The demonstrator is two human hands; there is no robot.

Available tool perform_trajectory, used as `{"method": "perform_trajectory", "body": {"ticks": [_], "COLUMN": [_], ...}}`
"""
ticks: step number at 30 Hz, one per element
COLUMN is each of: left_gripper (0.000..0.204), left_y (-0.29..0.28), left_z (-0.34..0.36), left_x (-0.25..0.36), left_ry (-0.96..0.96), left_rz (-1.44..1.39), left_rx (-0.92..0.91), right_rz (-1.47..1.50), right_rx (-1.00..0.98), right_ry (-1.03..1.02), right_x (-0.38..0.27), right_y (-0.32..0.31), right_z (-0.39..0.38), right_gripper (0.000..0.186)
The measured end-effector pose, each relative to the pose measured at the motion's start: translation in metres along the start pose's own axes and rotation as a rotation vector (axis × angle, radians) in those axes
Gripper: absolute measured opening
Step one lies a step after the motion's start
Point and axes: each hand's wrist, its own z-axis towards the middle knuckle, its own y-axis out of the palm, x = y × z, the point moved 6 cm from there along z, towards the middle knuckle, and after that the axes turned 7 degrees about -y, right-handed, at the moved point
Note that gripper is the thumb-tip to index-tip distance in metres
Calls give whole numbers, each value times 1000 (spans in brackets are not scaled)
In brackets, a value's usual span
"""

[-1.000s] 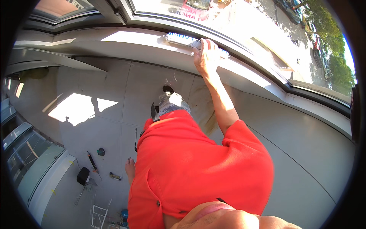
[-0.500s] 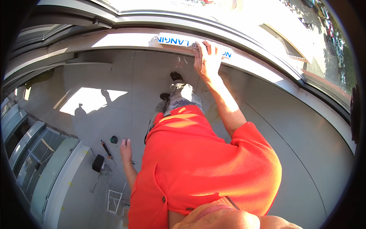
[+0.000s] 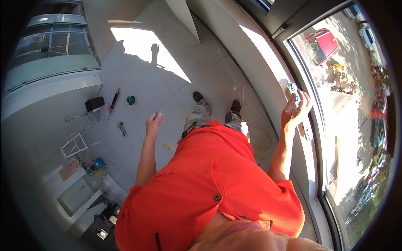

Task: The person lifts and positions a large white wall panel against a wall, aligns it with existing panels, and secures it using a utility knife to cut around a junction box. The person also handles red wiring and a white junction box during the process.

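Over the window sill [image 3: 274,73] on the right, my right hand [image 3: 295,111] is closed round the middle of a white sausage-shaped sealant pack [image 3: 292,88] with blue lettering. Both ends of the pack stick out past the hand; the middle is hidden by fingers and palm. My left hand [image 3: 155,122] hangs low on the left, above the floor. Its fingers are curled together, and a small dark bit shows at their tips, too small to name.
On the floor to the left lie a caulking gun [image 3: 114,100], a dark green round object [image 3: 130,100], a small hand tool [image 3: 122,129] and a yellow ring [image 3: 167,147]. A black-seated stool [image 3: 94,103] stands farther left. Window frame [image 3: 307,75] borders the right.
My view and body have turned left, so the sill now lies to the right instead of ahead. My right hand stays on the sealant pack, gripping it; more floor shows.
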Motion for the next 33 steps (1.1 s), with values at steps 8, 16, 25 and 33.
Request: {"method": "perform_trajectory", "body": {"ticks": [8, 16, 25, 33], "left_gripper": [79, 42, 37, 36], "left_y": [-65, -179, -229, -218], "left_z": [11, 133, 318, 369], "left_x": [232, 278, 510, 856], "left_ry": [504, 468, 451, 1027], "left_rz": [-1465, -1238, -904, -360], "left_rx": [-823, -358, -221, -399], "right_rz": [441, 553, 734, 669], "right_rx": [-209, -202, 309, 426], "right_ry": [-146, -244, 28, -2], "right_x": [-181, -354, -382, -460], "right_y": [168, 290, 387, 420], "right_z": [66, 152, 332, 440], "right_gripper": [24, 20, 43, 59]}}
